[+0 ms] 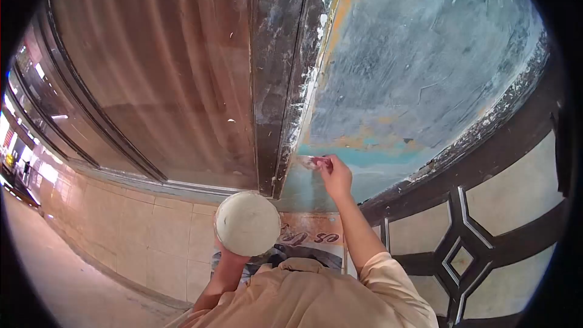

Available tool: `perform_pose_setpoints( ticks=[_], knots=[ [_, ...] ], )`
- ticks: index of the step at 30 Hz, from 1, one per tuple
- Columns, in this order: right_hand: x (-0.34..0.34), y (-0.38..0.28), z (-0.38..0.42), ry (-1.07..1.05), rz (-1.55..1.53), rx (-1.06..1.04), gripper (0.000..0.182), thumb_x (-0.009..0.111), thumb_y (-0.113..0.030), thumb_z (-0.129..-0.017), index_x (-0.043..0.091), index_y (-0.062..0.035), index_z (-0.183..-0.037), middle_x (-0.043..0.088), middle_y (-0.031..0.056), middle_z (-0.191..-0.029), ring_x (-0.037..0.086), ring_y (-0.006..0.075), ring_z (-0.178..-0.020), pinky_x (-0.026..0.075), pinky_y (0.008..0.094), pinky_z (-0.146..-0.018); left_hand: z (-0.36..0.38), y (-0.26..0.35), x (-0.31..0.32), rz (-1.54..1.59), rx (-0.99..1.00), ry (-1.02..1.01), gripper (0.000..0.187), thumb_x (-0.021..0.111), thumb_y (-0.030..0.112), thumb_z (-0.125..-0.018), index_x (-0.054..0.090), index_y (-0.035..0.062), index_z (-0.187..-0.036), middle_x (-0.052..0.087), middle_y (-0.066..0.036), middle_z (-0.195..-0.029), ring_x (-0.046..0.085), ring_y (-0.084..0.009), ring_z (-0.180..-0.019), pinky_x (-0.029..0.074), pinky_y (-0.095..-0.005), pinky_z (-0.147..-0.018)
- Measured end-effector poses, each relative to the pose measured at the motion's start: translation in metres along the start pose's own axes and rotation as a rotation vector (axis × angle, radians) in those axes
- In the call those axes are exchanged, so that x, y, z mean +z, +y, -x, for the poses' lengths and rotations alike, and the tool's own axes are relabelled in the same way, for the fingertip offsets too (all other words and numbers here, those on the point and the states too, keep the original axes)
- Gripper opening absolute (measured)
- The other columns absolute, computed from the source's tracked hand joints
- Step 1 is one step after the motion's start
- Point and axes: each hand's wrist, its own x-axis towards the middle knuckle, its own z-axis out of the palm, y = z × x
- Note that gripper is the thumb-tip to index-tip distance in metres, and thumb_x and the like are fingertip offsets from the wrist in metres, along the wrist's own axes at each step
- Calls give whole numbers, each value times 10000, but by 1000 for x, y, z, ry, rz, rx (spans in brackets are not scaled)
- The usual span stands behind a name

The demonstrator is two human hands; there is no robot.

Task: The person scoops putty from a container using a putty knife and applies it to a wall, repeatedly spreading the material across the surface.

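Observation:
My left hand (pixel 232 259) is closed around the underside of a round tub (pixel 248 223), which shows a smooth off-white top surface. Whether that surface is paint or a lid is hard to tell. In my right hand (pixel 337 177) is a small paintbrush (pixel 308 161), its tip touching the lower left part of the wall (pixel 388 73) beside the dark frame. The wall is patchy blue-grey, with a teal band and orange patches low down. White smears run along the wall's left edge.
A dark door frame (pixel 276 73) with brown panels (pixel 176 85) rises on the left. On the right stands a dark panelled door (pixel 480 255) with diamond trim. Printed sheeting (pixel 316 231) lies on the tiled floor (pixel 143 225) below me.

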Motion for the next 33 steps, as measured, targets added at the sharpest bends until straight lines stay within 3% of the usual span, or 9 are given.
perform_pose_setpoints(
  ticks=[1, 6, 8, 14, 18, 21, 24, 29, 33],
  knots=[
    [-5, -9, -7, -5, 60, -1, 234, 723, -278, -882, 657, -79, -986, 693, 110, -821, 665, 292, -688, 511, 392, -627, 1, 0, 3, -4, 19, -22, 772, 265, 709, -950, 430, 172, -1479, 500, -86, -1464, 499, -347, -1319, 414, -568, -1084],
    [-16, -13, -22, 164, 161, -89, 243, 722, -292, -883, 658, -80, -981, 699, 100, -826, 675, 276, -690, 519, 376, -639, 3, -3, 4, 49, 20, -12, 767, 268, 705, -951, 426, 178, -1485, 486, -91, -1479, 496, -352, -1322, 403, -578, -1091],
    [-21, -18, -11, 41, 70, 100, 248, 692, -315, -898, 645, -92, -995, 707, 100, -893, 676, 303, -726, 516, 413, -661, 3, -3, 7, 77, 8, -53, 779, 260, 719, -948, 424, 181, -1487, 473, -88, -1492, 492, -356, -1325, 393, -583, -1097],
    [-7, -4, -18, 45, 236, -163, 272, 711, -336, -896, 656, -80, -973, 701, 89, -825, 670, 234, -658, 517, 360, -637, -3, -5, -1, 76, -46, -46, 832, 240, 759, -932, 394, 177, -1506, 447, -98, -1512, 455, -361, -1361, 385, -591, -1102],
    [-22, -21, -21, 270, -39, 15, 311, 716, -360, -886, 651, -62, -951, 695, 106, -779, 666, 310, -667, 493, 427, -597, -2, -10, -3, -16, -7, -63, 841, 265, 765, -925, 371, 178, -1518, 433, -101, -1521, 440, -363, -1373, 379, -594, -1106],
    [-25, -15, -11, 54, 83, -29, 249, 709, -331, -886, 651, -95, -941, 695, 85, -799, 642, 263, -643, 439, 397, -698, -4, -12, -8, 30, -67, -84, 866, 292, 786, -907, 358, 184, -1525, 420, -98, -1530, 433, -364, -1378, 371, -597, -1111],
    [-16, -8, -11, 3, 269, -211, 226, 731, -286, -875, 665, -81, -941, 701, 88, -777, 660, 243, -648, 461, 368, -644, -6, -15, -10, 18, -92, -75, 888, 306, 804, -890, 358, 185, -1524, 415, -96, -1533, 434, -362, -1377, 372, -601, -1109],
    [-14, -14, -24, 167, 50, 9, 226, 713, -315, -884, 664, -94, -898, 695, 64, -792, 628, 249, -690, 381, 376, -735, -8, -15, 7, 24, -106, -69, 907, 318, 817, -877, 356, 183, -1524, 418, -96, -1530, 435, -354, -1378, 372, -600, -1113],
    [-25, -19, -15, 109, 135, -116, 232, 729, -309, -880, 671, -87, -916, 681, 65, -732, 610, 217, -587, 400, 353, -721, -13, -19, 0, -41, -61, -132, 916, 329, 821, -871, 349, 183, -1527, 416, -97, -1531, 430, -350, -1382, 376, -600, -1110]
  ],
)
